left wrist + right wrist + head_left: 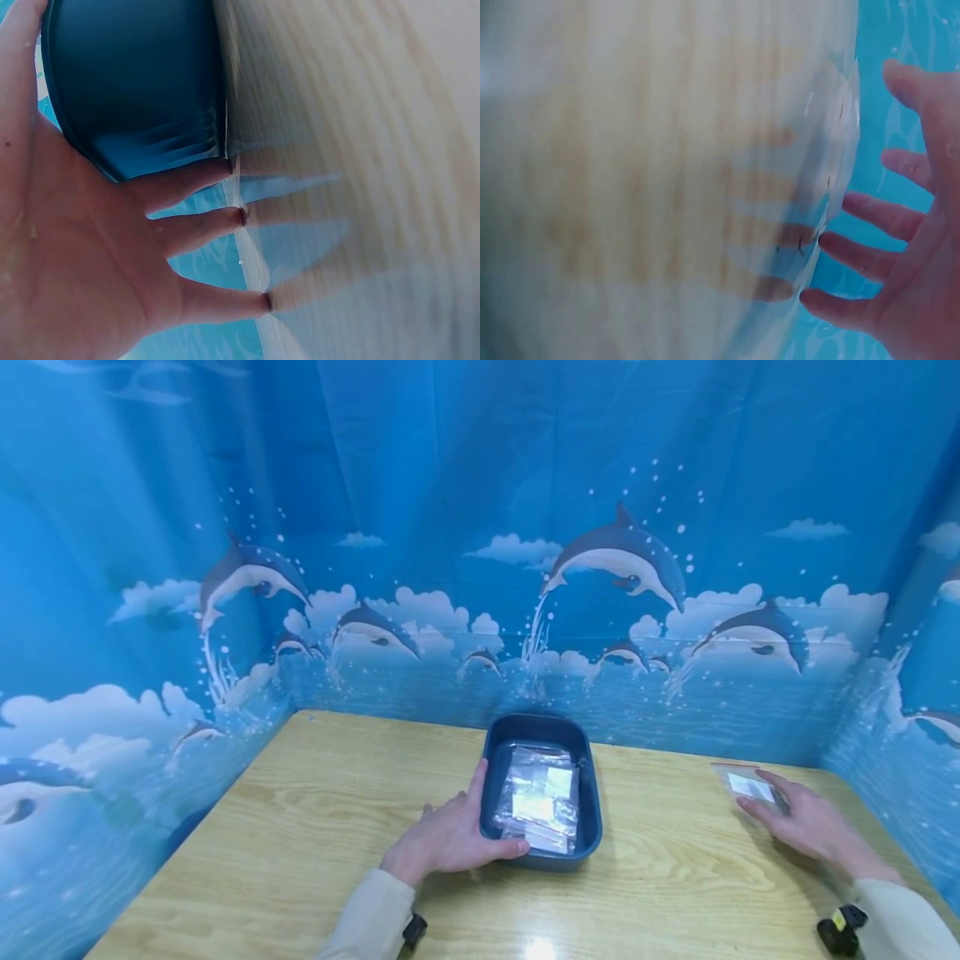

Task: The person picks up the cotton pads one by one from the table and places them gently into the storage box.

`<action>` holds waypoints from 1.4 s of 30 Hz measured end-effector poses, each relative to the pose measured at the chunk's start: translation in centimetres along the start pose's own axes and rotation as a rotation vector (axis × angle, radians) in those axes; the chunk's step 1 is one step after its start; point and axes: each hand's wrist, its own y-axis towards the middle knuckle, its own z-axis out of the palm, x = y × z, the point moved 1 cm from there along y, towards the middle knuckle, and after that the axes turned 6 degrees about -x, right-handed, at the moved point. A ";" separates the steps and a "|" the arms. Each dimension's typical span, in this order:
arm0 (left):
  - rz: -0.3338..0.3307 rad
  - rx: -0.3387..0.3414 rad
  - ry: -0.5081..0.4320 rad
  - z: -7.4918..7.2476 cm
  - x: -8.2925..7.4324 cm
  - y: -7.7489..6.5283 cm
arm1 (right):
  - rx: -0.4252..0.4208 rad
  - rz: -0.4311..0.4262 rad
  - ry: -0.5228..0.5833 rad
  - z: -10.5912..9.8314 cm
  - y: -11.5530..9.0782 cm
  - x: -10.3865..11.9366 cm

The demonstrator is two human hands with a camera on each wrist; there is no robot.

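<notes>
A dark blue plastic bin (558, 862) stands on the table, holding a pile of clear plastic bags (536, 793) with white labels. Along its left side lies my left hand (450, 839), thumb at the near rim and index finger by the left rim. In the left wrist view, the other fingers (202, 229) are spread and straight, their tips at the tabletop beside the bin (142, 75). Far to the right, my right hand (813, 827) is over a flat clear zip bag (750, 787) with a white label. Its fingers (859, 259) look extended and spread in the right wrist view.
The light wooden table (315, 810) reaches back to a blue dolphin-print curtain (480, 568), which also runs down both sides. Small black devices (842, 931) sit at both wrists.
</notes>
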 end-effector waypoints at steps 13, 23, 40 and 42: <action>0.015 -0.007 -0.003 -0.1 -0.1 -0.1 | -0.001 -0.029 0.047 -0.1 0.5 -1.2; 0.012 -0.006 -0.005 -0.1 -0.1 0.0 | -0.003 -0.039 0.056 0.1 0.7 -1.7; 0.015 -0.010 -0.010 0.0 0.0 0.0 | -0.062 -0.028 0.113 0.2 1.1 -2.0; 0.012 -0.006 -0.012 -0.1 0.0 0.0 | -0.083 -0.037 0.113 0.3 1.1 -1.9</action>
